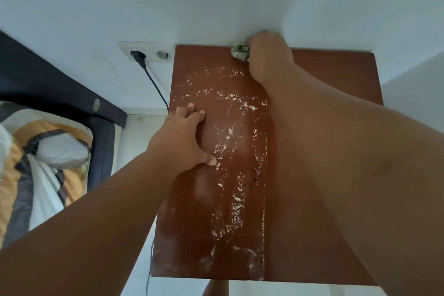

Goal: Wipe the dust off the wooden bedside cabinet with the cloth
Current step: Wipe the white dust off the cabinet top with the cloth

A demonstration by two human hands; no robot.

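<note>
The wooden bedside cabinet (192,223) shows its reddish-brown top from above, set against the white wall. White dust specks (230,132) lie in a band down the middle of the top. My right hand (269,57) is at the far edge by the wall, shut on a crumpled pale cloth (239,51) that sticks out to its left and touches the wood. My left hand (182,137) rests flat on the left part of the top with its fingers spread, holding nothing. My right forearm hides much of the right half of the top.
A double wall socket (149,53) sits left of the cabinet's far corner, with a black plug and cable (156,86) running down behind the cabinet's left side. A bed with a dark frame (60,84) and patterned bedding (48,163) stands at the left.
</note>
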